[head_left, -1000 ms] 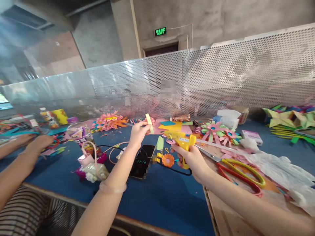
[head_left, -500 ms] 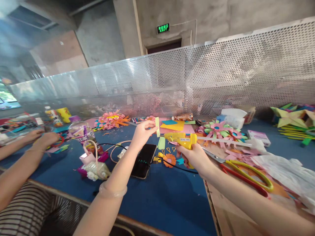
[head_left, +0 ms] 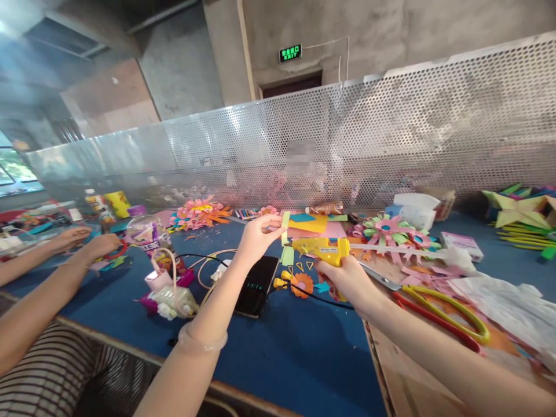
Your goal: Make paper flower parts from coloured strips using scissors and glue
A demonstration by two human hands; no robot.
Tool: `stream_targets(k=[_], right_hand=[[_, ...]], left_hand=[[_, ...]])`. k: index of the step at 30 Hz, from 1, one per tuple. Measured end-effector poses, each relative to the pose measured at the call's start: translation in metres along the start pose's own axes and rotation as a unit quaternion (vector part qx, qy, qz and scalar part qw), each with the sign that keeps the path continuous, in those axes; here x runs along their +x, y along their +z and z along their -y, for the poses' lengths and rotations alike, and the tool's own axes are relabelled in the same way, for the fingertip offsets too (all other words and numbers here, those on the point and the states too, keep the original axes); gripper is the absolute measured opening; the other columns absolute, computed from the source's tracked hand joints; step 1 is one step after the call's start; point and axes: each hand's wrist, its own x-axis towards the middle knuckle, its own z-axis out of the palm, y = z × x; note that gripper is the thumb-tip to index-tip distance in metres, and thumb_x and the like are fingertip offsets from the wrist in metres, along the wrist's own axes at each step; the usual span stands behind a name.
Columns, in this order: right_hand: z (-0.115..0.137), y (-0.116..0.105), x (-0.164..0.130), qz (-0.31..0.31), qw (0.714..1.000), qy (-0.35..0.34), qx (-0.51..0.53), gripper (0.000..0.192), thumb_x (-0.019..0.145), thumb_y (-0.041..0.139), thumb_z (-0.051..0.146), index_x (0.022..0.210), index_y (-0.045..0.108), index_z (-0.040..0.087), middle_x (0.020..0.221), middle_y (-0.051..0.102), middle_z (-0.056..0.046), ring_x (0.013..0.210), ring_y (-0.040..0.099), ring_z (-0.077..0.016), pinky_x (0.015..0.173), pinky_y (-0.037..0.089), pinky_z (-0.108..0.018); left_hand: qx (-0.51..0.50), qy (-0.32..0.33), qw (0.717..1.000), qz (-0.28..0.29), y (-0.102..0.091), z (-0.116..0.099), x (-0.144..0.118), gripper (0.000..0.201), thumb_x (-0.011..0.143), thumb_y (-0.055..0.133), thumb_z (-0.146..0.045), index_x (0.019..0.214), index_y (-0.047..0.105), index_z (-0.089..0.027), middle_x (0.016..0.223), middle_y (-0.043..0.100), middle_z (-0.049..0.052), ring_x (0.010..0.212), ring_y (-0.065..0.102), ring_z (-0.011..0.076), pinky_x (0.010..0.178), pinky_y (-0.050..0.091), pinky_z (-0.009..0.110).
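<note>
Between the thumb and fingers of my left hand (head_left: 262,234) is a narrow light-green paper strip (head_left: 285,227), held upright. My right hand (head_left: 341,275) grips a yellow hot glue gun (head_left: 321,249); a long clear glue stick (head_left: 395,250) juts out of its back. The gun's nozzle points left, close to the lower part of the strip; whether they touch I cannot tell. Beneath the hands lie an orange paper flower (head_left: 301,285), small yellow paper triangles (head_left: 299,267) and a piece of green paper (head_left: 287,256). A black phone (head_left: 257,286) rests below my left wrist.
Large scissors (head_left: 443,307) with yellow and red handles lie beside my right forearm. Paper flowers (head_left: 386,229) and white plastic (head_left: 499,301) are at right. A small basket (head_left: 171,298) and a plastic jar (head_left: 147,229) stand left, near another person's hands (head_left: 102,246). A perforated metal screen (head_left: 243,150) backs the table.
The light-green strip in my left hand now appears closer to the glue gun's nozzle. Both hands keep their holds, and the whole view has shifted slightly.
</note>
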Motion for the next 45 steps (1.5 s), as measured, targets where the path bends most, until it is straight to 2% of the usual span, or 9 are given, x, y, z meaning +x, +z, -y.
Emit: stream_targets(k=[11, 21, 27, 35, 45], right_hand=[[-0.011, 0.001, 0.006, 0.012, 1.0, -0.009, 0.003, 0.02, 0.065, 0.054, 0.027, 0.049, 0.045, 0.019, 0.039, 0.041, 0.006, 0.028, 0.037, -0.0071, 0.028, 0.03, -0.02], [-0.012, 0.001, 0.004, 0.018, 1.0, -0.018, 0.01, 0.015, 0.065, 0.051, 0.025, 0.052, 0.044, 0.02, 0.042, 0.042, 0.006, 0.03, 0.035, -0.0064, 0.029, 0.029, -0.02], [-0.012, 0.001, 0.005, 0.021, 1.0, -0.015, 0.013, 0.015, 0.064, 0.05, 0.024, 0.051, 0.043, 0.02, 0.041, 0.04, 0.007, 0.029, 0.033, -0.0059, 0.029, 0.028, -0.02], [-0.012, 0.001, 0.003, 0.025, 1.0, -0.015, 0.009, 0.015, 0.065, 0.051, 0.026, 0.053, 0.044, 0.02, 0.042, 0.041, 0.006, 0.028, 0.035, -0.007, 0.028, 0.028, -0.02], [-0.014, 0.0, 0.003, 0.024, 1.0, -0.014, 0.004, 0.019, 0.066, 0.05, 0.027, 0.051, 0.041, 0.02, 0.042, 0.04, 0.006, 0.03, 0.037, -0.0071, 0.031, 0.033, -0.02]], left_hand=[[0.001, 0.011, 1.0, 0.017, 0.0, 0.004, 0.0, 0.011, 0.072, 0.065, -0.022, 0.082, 0.067, -0.017, 0.086, 0.07, 0.005, 0.079, 0.065, 0.0171, 0.08, 0.052, 0.032], [0.002, 0.012, 1.0, 0.023, -0.001, 0.006, 0.0, 0.013, 0.072, 0.065, -0.022, 0.084, 0.067, -0.018, 0.087, 0.071, 0.005, 0.079, 0.065, 0.0182, 0.079, 0.052, 0.035], [0.009, 0.012, 1.0, 0.021, 0.0, 0.006, -0.001, 0.015, 0.069, 0.069, -0.026, 0.082, 0.067, -0.018, 0.086, 0.07, 0.005, 0.079, 0.065, 0.0185, 0.078, 0.052, 0.034], [0.017, 0.013, 1.0, 0.013, 0.0, 0.006, -0.001, 0.011, 0.071, 0.066, -0.02, 0.082, 0.066, -0.018, 0.084, 0.07, 0.004, 0.079, 0.065, 0.0175, 0.077, 0.052, 0.031], [0.018, 0.007, 1.0, 0.004, 0.0, 0.003, -0.002, 0.01, 0.072, 0.065, -0.019, 0.081, 0.066, -0.017, 0.085, 0.07, 0.005, 0.079, 0.066, 0.0176, 0.077, 0.052, 0.031]])
